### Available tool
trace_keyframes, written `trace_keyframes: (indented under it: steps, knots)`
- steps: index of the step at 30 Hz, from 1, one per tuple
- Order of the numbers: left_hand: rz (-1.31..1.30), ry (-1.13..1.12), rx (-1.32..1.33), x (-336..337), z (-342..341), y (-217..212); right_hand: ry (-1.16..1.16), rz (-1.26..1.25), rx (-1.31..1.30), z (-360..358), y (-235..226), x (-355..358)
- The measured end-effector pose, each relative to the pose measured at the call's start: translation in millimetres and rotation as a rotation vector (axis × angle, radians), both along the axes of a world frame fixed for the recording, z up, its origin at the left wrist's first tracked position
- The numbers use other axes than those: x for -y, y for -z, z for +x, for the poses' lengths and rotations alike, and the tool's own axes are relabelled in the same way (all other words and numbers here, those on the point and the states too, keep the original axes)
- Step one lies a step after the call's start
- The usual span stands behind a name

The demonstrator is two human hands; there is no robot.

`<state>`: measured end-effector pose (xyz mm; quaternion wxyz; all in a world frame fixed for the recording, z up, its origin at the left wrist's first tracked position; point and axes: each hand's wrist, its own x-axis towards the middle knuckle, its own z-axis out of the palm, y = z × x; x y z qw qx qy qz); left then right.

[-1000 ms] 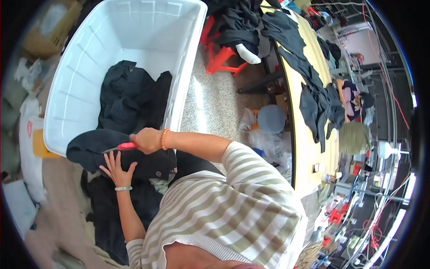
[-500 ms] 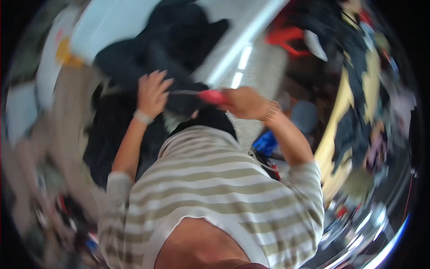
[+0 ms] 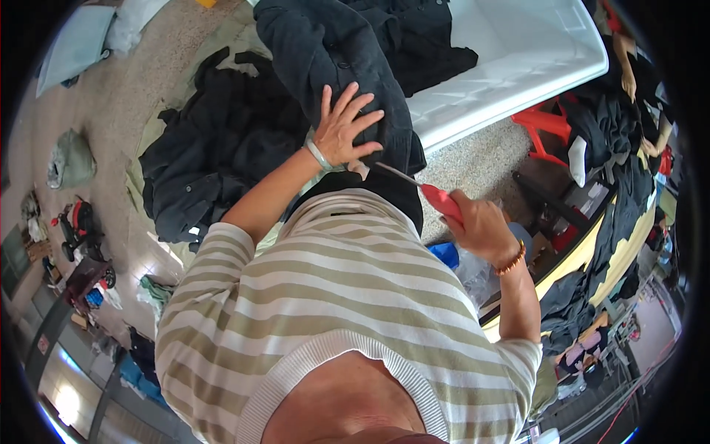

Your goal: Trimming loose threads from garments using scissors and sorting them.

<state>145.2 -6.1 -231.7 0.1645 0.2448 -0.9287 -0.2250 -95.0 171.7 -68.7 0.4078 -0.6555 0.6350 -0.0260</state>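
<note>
My left hand [image 3: 346,127] lies with fingers spread on a dark buttoned garment [image 3: 344,44] draped over my lap and up to the white tub. In my right hand [image 3: 484,229] is a red-handled tool [image 3: 441,203] with a narrow metal end, its fingers closed round the handle. The metal end points left, close to the lower edge of the garment; whether it touches the cloth I cannot tell. To the left of my lap lies a heap of dark garments [image 3: 211,152].
A white tub [image 3: 518,70] with dark clothing stands ahead. At right are a red stool [image 3: 543,129], a yellow-edged table [image 3: 569,270] with black garments, and another person's arms [image 3: 627,70]. A grey-green bundle [image 3: 72,159] sits on the floor at left.
The view has swung and sharpened, with the tub now further right. My left hand still rests spread on the garment; my right hand still holds the red-handled tool, now lower.
</note>
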Motion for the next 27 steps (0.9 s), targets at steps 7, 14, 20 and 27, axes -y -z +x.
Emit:
trace_keyframes:
  steps: [7,14,20,27]
  knots:
    - [0.025,-0.075,-0.045,-14,2,8,0.042,-0.027,-0.090,0,-5,37]
    - [0.065,-0.075,-0.023,-11,-2,1,0.036,-0.336,-0.211,-14,57,155]
    - [0.119,-0.070,-0.015,-5,-2,-9,-0.083,-0.165,-0.052,-33,44,149]
    - [0.210,-0.153,-0.093,5,3,-15,0.070,0.114,0.222,-69,34,114]
